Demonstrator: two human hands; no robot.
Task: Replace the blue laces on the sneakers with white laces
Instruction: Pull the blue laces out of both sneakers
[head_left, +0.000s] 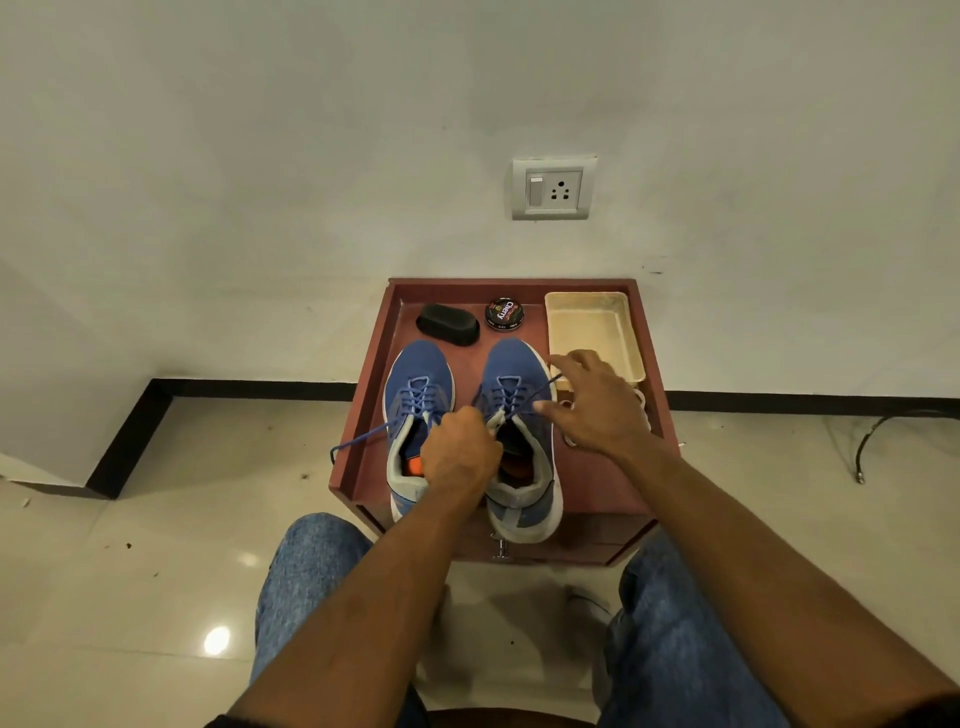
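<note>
Right hand (597, 400): thumb and forefinger pinching a strand of the blue lace (545, 387) of the right sneaker (519, 415), strand drawn taut from the eyelets toward the fingers. Left hand (460, 452): fingers curled at the tongue and collar of the same sneaker, apparently steadying it; what it grips is hidden under the knuckles. Left sneaker (415, 395): just beside the left hand, on its outer side, blue lace still threaded, one loose end (358, 441) trailing over the table's edge. White laces (644, 402): partly visible beneath and beyond the right hand, untouched. Step in hand, by judgement: unlacing the right sneaker, early in the task. Next move likely calls for drawing the strand clear of each eyelet in turn while the shoe is held still. Beyond the hands: cream tray (592, 332), polish tin (504, 313), black brush (448, 325), all on the red-brown table (613, 483).
</note>
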